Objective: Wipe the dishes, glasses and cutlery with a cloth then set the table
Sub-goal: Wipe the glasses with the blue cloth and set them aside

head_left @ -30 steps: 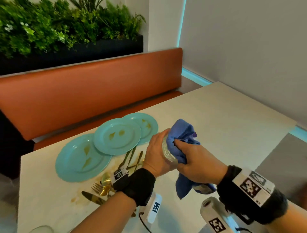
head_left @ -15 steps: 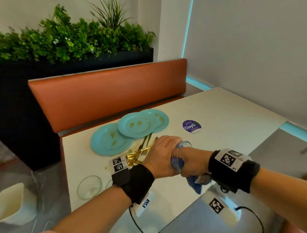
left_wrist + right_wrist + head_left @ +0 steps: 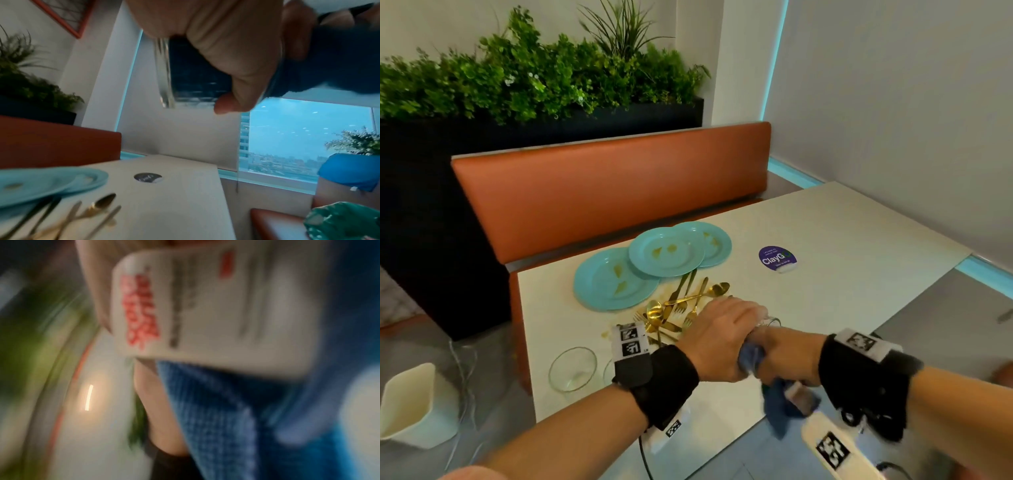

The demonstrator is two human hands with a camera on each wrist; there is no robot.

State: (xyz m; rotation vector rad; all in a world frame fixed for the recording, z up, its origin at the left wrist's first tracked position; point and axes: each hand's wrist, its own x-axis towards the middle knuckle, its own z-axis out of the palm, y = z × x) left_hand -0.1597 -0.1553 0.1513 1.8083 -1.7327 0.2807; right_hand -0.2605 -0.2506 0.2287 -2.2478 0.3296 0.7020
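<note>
A white tub (image 3: 412,407) sits on the floor, far out to the left of the left hand (image 3: 717,339); two empty glasses (image 3: 572,369) stand on the table (image 3: 842,274) just left of that hand's wrist band, the second one mostly hidden behind the band; three light blue plates (image 3: 616,279) with yellow smears lie on the table past the left hand and a bit to its left, each one overlapping the next; a heap of gold cutlery (image 3: 681,305) lies between the plates and the left hand, with forks, spoons and a knife crossing each other.

The left hand has its grip closed around a clear glass (image 3: 164,73), fingers and thumb curled round its side; the glass lies on its side up off the table, its thick bottom pointing away from the right hand (image 3: 787,356); the right hand meets the left one at the mouth of the glass, and its grip is closed on a blue cloth (image 3: 777,407); part of the cloth is stuffed inside the glass and looks dark through it; the rest hangs down below the right hand with a white label (image 3: 216,309) on it; a round purple sticker (image 3: 777,258) is on the table past both hands, a bit right of the plates.
</note>
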